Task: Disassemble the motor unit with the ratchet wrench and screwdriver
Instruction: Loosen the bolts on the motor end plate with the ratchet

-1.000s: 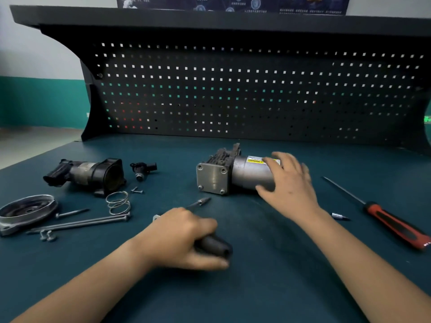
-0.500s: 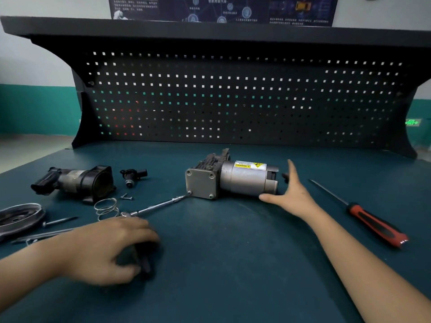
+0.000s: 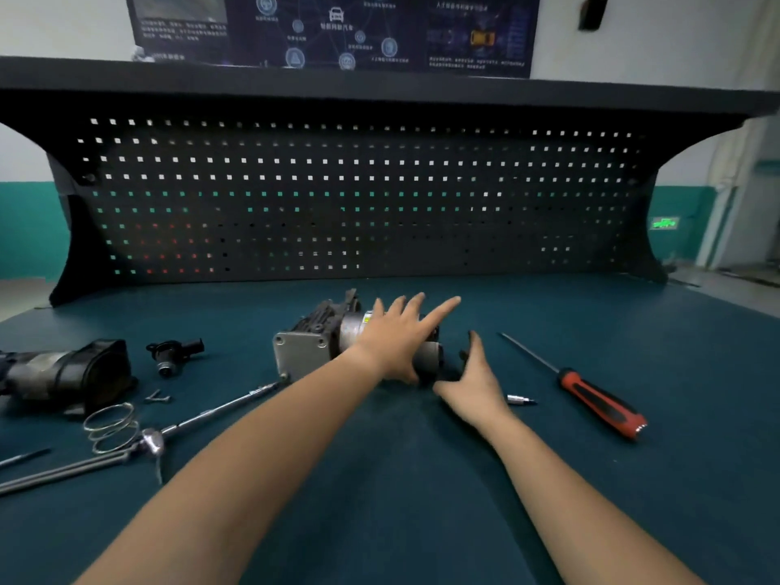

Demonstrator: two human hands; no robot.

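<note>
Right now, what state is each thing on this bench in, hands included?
Motor, lying on its side.
Left grip, hand with fingers straight, over the motor.
Right grip, hand with fingers straight, holding nothing, at the motor's end.
Wrench, lying unheld, tip at the motor's corner.
Screwdriver, lying unheld.
Spring, lying loose.
Bit, lying loose.

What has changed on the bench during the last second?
The left hand let go of the wrench and moved right, over the motor, fingers spread. The right hand slid off the motor's body to its right end, open. The screwdriver stayed put.
</note>
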